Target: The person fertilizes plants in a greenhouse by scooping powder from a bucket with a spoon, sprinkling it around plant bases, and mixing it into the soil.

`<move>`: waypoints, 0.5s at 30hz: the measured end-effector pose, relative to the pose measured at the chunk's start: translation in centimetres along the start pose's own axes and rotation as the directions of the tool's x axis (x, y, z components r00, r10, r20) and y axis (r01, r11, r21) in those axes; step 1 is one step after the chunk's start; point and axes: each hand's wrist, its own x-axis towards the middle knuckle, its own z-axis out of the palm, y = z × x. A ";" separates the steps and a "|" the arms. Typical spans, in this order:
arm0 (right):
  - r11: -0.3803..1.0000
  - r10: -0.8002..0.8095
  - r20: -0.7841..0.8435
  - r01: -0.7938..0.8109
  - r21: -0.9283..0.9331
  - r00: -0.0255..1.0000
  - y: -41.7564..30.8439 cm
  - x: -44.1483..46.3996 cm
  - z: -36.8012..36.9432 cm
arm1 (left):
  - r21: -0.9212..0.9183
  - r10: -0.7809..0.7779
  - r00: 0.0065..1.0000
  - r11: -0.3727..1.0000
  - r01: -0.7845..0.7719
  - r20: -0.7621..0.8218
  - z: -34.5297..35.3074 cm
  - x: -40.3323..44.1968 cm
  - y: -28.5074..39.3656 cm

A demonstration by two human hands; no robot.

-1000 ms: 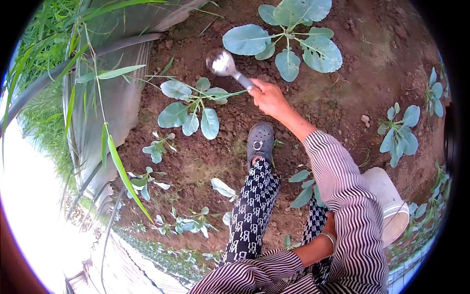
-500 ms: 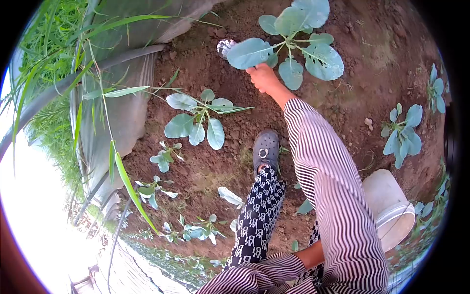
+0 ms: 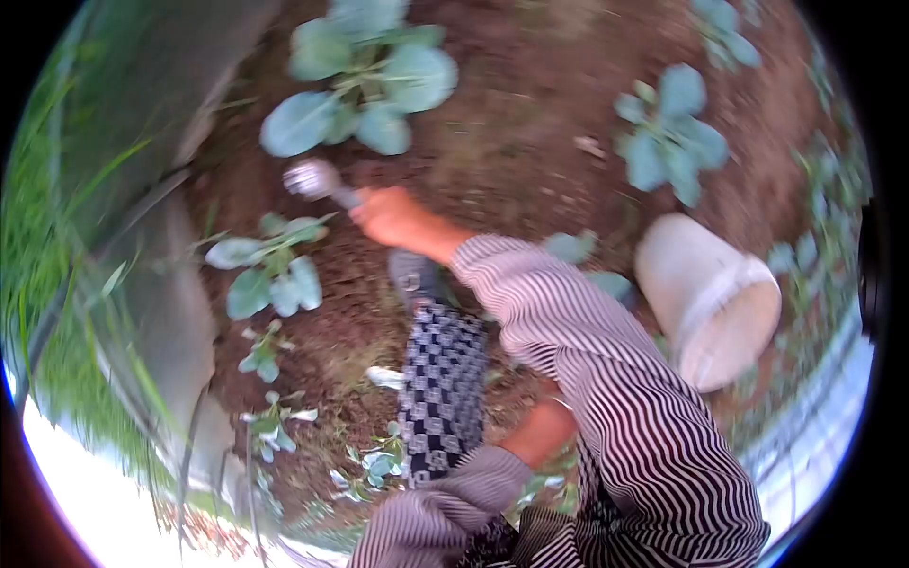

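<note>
My right hand is closed around the handle of a spoon-like scoop, its rounded head pale, shiny and blurred. The scoop points left, above the soil between a large broad-leaved plant and a smaller leafy plant. Crossing below, my left forearm reaches up behind the striped right sleeve; the fingers of my left hand are hidden there, and a thin bangle shows at the wrist.
A white bucket lies tilted on the soil at the right. Other leafy plants grow around. A grey sheet and tall grass border the left side. My shoe stands near the middle.
My right hand has drawn back from the large plant's leaf toward me, bringing the scoop into fuller view. The camera view has shifted, so plants appear further left and the bucket higher.
</note>
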 end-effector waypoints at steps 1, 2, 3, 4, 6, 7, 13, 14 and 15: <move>0.994 0.059 -0.053 -0.054 0.092 0.997 -1.7 -1.1 -0.2 | -0.003 0.019 0.999 1.000 -0.019 0.029 0.5 0.5 -0.6; 0.945 0.182 0.139 -0.212 0.250 0.973 -4.2 -3.6 -3.8 | -0.008 0.041 0.997 0.999 -0.040 0.063 0.9 1.1 -1.3; 0.842 0.269 0.334 -0.389 0.374 0.903 -7.2 -5.8 -7.1 | -0.014 0.066 0.993 0.998 -0.065 0.095 1.0 1.1 -1.8; 0.869 0.221 0.215 -0.292 0.400 0.951 -8.0 -8.4 -7.7 | -0.037 0.084 0.988 0.996 -0.080 0.127 1.3 1.5 -2.3; 0.866 0.204 0.024 -0.192 0.462 0.979 -9.5 -14.5 -10.6 | -0.075 0.129 0.980 0.990 -0.119 0.149 1.4 1.7 -2.2; 0.837 0.237 -0.038 -0.184 0.515 0.971 -10.2 -17.6 -12.6 | -0.095 0.148 0.979 0.986 -0.136 0.138 1.4 1.5 -1.7; 0.700 0.605 -0.397 -0.222 0.679 0.690 -11.1 -35.7 -26.0 | -0.500 -0.197 0.968 0.861 0.095 -0.154 1.2 1.3 6.9; 0.626 0.679 -0.434 -0.158 0.763 0.592 -10.9 -38.6 -27.6 | -0.598 -0.231 0.961 0.796 0.097 -0.152 1.8 2.3 8.0; 0.558 0.739 -0.455 -0.072 0.827 0.496 -10.9 -41.4 -29.3 | -0.685 -0.268 0.950 0.723 0.088 -0.161 2.0 3.5 9.2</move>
